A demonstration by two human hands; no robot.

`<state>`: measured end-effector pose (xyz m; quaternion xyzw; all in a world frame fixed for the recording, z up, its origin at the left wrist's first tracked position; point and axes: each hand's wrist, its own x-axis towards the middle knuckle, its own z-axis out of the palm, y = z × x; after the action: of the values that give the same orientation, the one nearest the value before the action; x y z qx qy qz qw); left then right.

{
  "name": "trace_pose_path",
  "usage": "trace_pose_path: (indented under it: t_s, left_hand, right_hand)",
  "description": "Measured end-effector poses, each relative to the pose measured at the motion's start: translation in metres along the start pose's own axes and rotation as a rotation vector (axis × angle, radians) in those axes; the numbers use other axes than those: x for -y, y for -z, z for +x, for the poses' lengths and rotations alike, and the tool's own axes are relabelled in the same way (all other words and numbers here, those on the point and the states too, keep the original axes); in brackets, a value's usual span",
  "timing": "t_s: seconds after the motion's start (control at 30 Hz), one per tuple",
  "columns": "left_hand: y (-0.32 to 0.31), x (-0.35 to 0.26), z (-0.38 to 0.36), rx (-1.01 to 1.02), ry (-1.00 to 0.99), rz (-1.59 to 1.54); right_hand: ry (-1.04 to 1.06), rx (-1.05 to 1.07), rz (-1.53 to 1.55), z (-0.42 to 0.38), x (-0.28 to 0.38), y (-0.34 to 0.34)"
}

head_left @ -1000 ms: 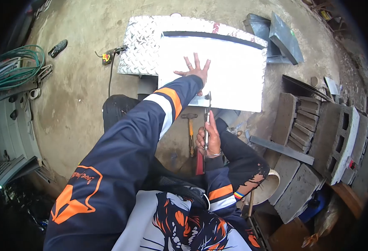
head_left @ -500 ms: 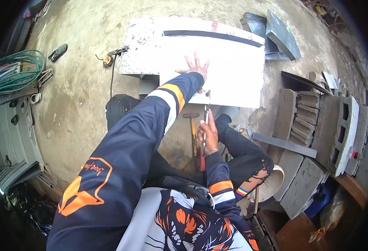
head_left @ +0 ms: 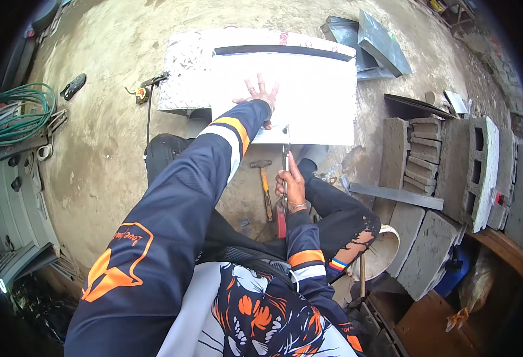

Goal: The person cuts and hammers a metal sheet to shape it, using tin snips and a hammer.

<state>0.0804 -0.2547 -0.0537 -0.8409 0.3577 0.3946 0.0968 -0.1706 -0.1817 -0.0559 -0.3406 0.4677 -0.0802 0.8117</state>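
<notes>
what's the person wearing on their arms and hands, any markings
Both arms wear dark navy long sleeves, each with an orange band edged in white. The left sleeve also bears an orange emblem with script near the shoulder. The right sleeve has its band near the elbow. The left hand shows rings; the right hand is gloveless, with a silver bracelet at the wrist.

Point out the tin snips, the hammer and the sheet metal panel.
tin snips [head_left: 285, 156], head view, on the blades at the panel's near edge
hammer [head_left: 265, 189], head view, on the orange handle
sheet metal panel [head_left: 315, 95], head view, on its bare white face
</notes>
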Motion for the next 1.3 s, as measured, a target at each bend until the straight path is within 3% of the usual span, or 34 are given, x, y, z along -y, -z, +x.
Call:
trace_pose_path:
  t_s: [0.23,0.4,0.53,0.77,0.87,1.03,1.2,1.3]
  left_hand:
    - [-0.001,0.004,0.004,0.005,-0.032,0.016]
    - [0.002,-0.001,-0.001,0.003,0.004,0.03]
    - [0.007,-0.004,-0.005,0.03,0.014,-0.016]
    - [-0.007,-0.017,0.011,-0.019,0.111,-0.132]
    - [-0.017,-0.018,0.021,0.026,0.158,0.002]
    - [0.0,-0.018,0.003,-0.016,0.11,-0.306]
    - [0.004,-0.015,0.001,-0.009,0.095,-0.266]
    - [0.003,-0.016,-0.004,-0.021,0.079,-0.269]
  right_hand:
    - [-0.075,0.033,0.028,-0.005,0.015,0.002]
    - [0.024,0.115,-0.067,-0.013,0.021,0.0]
    - [0.084,0.152,0.039,-0.005,0.006,0.004]
    - [-0.001,0.08,0.199,-0.011,0.022,-0.019]
    - [-0.084,0.023,0.171,-0.016,0.036,-0.027]
    - [-0.176,-0.066,0.194,-0.021,0.054,-0.041]
    - [-0.291,-0.157,0.206,-0.022,0.075,-0.058]
    - [-0.204,-0.094,0.179,-0.014,0.042,-0.036]
